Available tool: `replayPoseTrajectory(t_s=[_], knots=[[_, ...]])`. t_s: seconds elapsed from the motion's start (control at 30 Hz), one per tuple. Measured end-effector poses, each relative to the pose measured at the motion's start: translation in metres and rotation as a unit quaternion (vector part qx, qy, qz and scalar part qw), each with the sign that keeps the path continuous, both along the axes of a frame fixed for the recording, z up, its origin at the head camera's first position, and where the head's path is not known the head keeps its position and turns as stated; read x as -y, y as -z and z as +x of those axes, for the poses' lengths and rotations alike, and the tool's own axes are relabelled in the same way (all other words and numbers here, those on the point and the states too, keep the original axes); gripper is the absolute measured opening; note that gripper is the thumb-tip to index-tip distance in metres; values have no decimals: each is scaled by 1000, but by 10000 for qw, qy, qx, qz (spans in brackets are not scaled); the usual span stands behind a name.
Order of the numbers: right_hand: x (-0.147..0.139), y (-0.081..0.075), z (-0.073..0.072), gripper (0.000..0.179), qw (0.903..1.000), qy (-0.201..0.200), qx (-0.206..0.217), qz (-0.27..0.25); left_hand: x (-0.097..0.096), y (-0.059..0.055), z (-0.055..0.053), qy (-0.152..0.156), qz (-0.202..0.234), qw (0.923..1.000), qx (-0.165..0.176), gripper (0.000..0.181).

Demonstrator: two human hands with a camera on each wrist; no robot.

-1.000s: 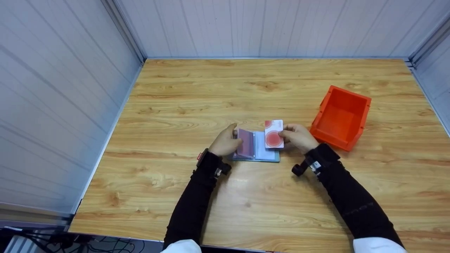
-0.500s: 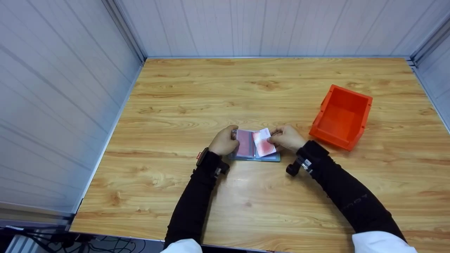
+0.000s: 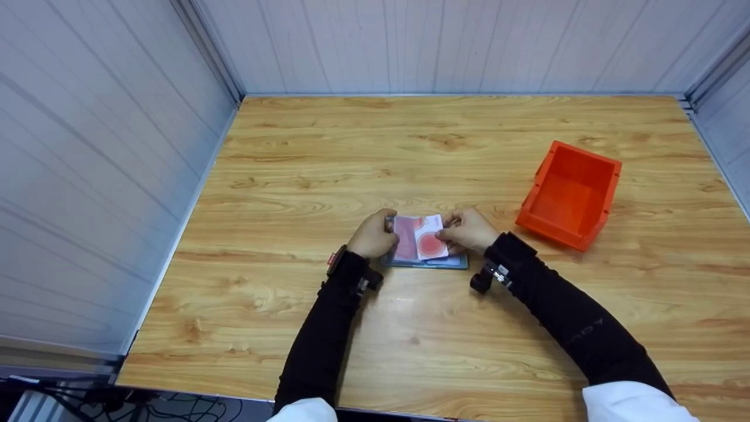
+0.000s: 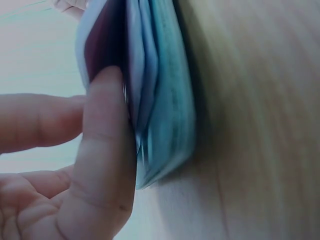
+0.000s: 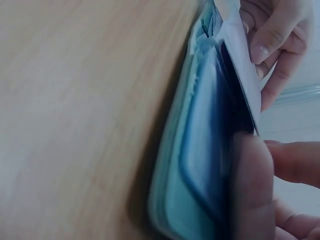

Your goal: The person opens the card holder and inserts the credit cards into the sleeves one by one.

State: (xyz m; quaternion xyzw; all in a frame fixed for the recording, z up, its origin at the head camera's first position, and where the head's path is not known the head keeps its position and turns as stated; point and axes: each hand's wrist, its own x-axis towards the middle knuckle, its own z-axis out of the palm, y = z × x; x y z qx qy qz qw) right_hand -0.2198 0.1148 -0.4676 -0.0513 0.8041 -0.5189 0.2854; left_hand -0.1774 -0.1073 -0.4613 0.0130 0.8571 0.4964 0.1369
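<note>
A small teal card holder (image 3: pixel 458 262) lies spread open on the wooden table, its clear sleeves showing. At its left side my left hand (image 3: pixel 372 235) pinches a pinkish sleeve page (image 3: pixel 404 239); in the left wrist view the thumb (image 4: pixel 102 145) presses at the edge of a parted pocket. My right hand (image 3: pixel 470 231) pinches the right edge of a white card (image 3: pixel 430 239) with a red circle. The card overlaps the sleeve page's right side; how far it is inside the pocket cannot be told. Teal cover edges (image 5: pixel 170 180) show in the right wrist view.
An orange plastic bin (image 3: pixel 568 196) stands to the right, beyond my right hand. Pale panel walls (image 3: pixel 439 47) border the table (image 3: pixel 304 158) at the back and sides. Cables (image 3: pixel 187 407) lie below the front left edge.
My right hand has carried the card leftward from above the holder's right side to the left sleeve page, tilting it and then straightening it. The left hand stays nearly in place.
</note>
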Motion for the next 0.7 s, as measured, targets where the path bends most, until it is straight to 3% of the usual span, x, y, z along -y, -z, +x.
replayPoseTrajectory(t_s=[0.23, 0.47, 0.7], knots=[[7, 0, 1, 21, 9999, 94, 8, -138, -1, -1, 0, -48, 30, 10000, 19, 61], [13, -1, 4, 20, 9996, -60, 79, -256, -1, 0, 0, -80, 62, 9999, -43, 60], [13, -3, 7, 13, 9999, 95, 4, -132, -1, 2, 0, -73, 123, 9998, -108, 60]])
